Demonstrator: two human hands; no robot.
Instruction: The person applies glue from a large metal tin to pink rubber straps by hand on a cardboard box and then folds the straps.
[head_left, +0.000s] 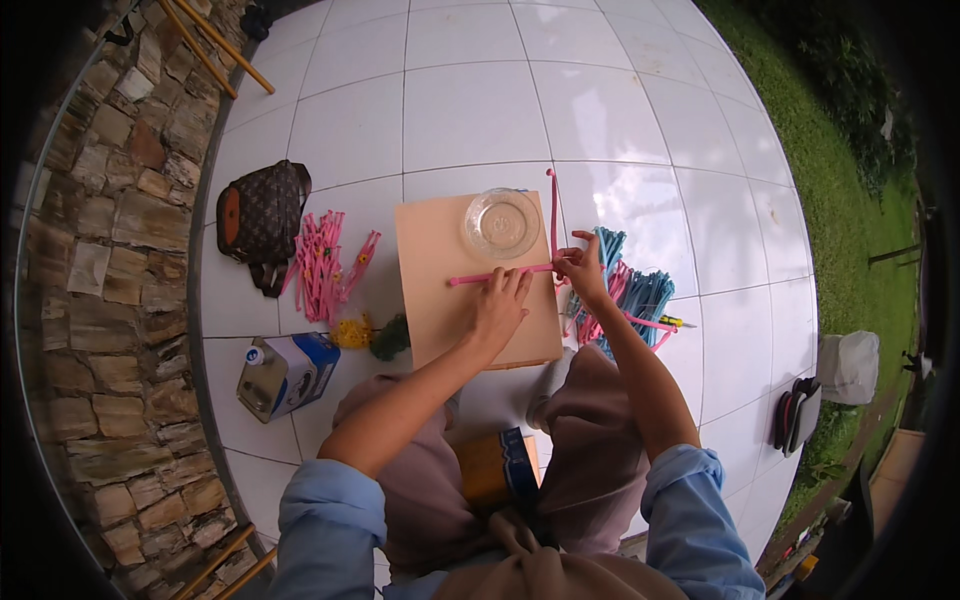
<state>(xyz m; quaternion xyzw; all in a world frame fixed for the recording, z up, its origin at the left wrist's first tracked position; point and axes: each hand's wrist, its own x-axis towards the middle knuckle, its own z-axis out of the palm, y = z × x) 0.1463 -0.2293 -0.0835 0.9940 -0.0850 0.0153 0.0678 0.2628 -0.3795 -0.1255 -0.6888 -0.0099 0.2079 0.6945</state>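
A light brown board [430, 245] lies in front of me with a round glass dish [501, 223] near its far right corner. Across the board runs a thin pink strip [467, 281]. My left hand [497, 308] rests on it, fingers stretched out and pressing it down. At the board's right edge my right hand [583, 270] pinches the strip's right end between thumb and fingers. A second, darker pink strip [553, 205] stretches away from that pinch along the board's side. How the two strips meet is hidden by my fingertips.
Teal strips [640, 300] and more pink ones lie right of the board, beside a yellow-handled tool [680, 322]. To the left are a pink strip pile [320, 265], small yellow pieces [350, 332], a brown patterned bag [262, 215] and a metal can [287, 375].
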